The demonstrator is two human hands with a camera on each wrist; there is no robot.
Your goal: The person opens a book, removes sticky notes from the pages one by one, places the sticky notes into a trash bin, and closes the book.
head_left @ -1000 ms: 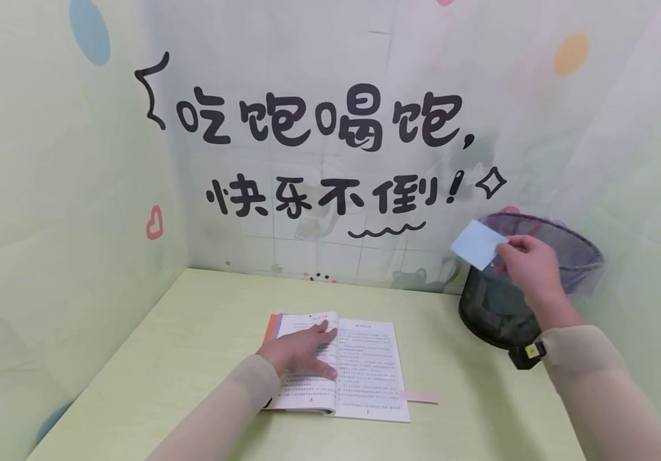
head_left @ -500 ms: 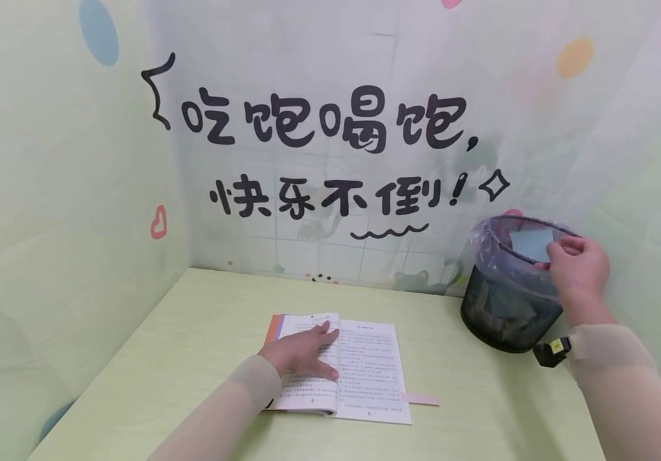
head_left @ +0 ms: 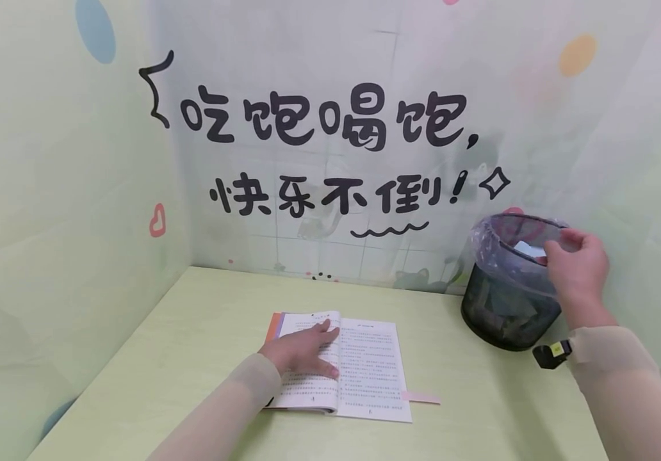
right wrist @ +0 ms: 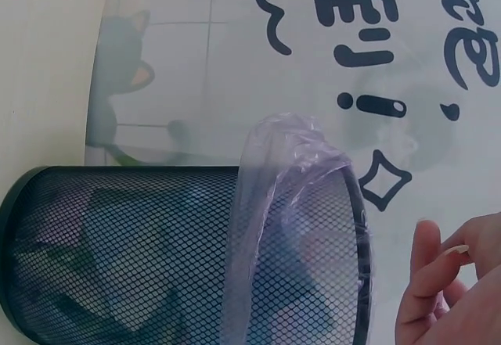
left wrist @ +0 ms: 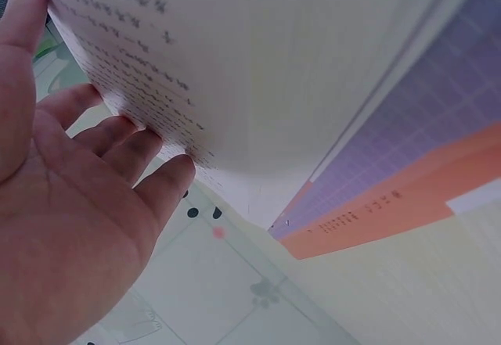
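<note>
My left hand (head_left: 301, 353) lies spread over the left page of an open book (head_left: 367, 371), thumb and fingers near the fold. Its fingertips touch the printed page (left wrist: 133, 55) in the left wrist view. My right hand (head_left: 581, 266) is at the right side of the rim of a black mesh wastebasket (head_left: 509, 317) with a clear plastic liner (head_left: 486, 250). A light blue paper (head_left: 529, 250) shows inside the basket, below the rim. In the right wrist view the right hand's fingers (right wrist: 427, 290) are loosely curled with nothing between them.
A pink strip (head_left: 421, 397) sticks out from the book's right edge onto the pale table (head_left: 204, 320). The wastebasket stands at the back right, close to the printed wall (head_left: 330, 256). Crumpled-looking contents (right wrist: 117, 259) show through its mesh.
My right hand has moved right to the basket's rim and let go of the light blue paper, which has dropped into the basket. The left hand has stayed on the book.
</note>
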